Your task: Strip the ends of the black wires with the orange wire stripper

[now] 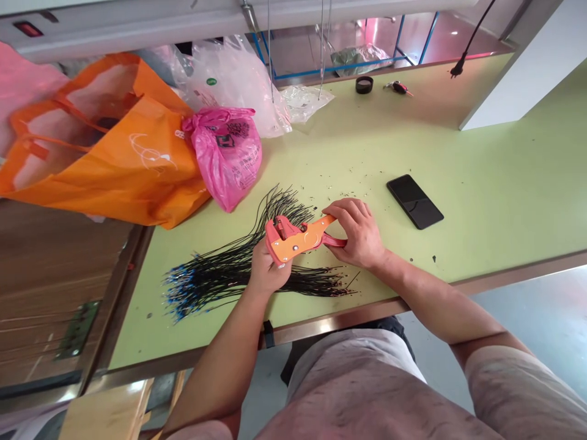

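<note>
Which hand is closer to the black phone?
The right hand. It's to the left of the phone; the left hand is farther left, by the black wires.

The single view comes from a camera worn on the person's head, facing forward and steeply down over the table [486, 177]. It looks from close above, near enough for the person's own shirt [367, 391] to fill the bottom edge, while the table's far side lies toward the top. The horizon leans, tilting the table's front edge.
</note>
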`<state>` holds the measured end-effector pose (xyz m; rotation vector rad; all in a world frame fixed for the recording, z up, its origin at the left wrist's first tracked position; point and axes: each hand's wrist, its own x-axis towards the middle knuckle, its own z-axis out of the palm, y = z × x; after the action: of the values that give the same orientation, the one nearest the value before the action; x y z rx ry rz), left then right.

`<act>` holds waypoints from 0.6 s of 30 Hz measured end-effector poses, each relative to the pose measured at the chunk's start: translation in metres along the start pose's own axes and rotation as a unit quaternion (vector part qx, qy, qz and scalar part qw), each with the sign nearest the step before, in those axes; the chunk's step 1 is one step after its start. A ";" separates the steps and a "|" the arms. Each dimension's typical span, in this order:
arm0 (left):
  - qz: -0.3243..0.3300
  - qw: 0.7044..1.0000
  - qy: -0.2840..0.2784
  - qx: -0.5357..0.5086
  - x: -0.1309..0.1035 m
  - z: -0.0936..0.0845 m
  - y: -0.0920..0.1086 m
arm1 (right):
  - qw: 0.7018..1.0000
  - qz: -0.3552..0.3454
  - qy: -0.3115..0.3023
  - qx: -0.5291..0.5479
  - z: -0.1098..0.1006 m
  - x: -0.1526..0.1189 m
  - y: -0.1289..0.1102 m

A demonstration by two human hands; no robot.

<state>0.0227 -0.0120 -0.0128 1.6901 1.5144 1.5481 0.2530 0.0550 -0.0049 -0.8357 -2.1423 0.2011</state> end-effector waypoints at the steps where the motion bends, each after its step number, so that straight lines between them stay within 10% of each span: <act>1: -0.001 1.000 0.001 0.003 0.000 0.000 0.000 | 1.000 -0.003 0.001 -0.001 0.000 0.000 0.000; 18: 0.052 0.999 -0.009 0.010 -0.003 -0.003 -0.008 | 0.999 -0.037 0.033 -0.001 0.000 0.000 -0.002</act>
<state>0.0169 -0.0133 -0.0197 1.8150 1.4577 1.5710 0.2523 0.0534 -0.0039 -0.7537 -2.1075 0.1317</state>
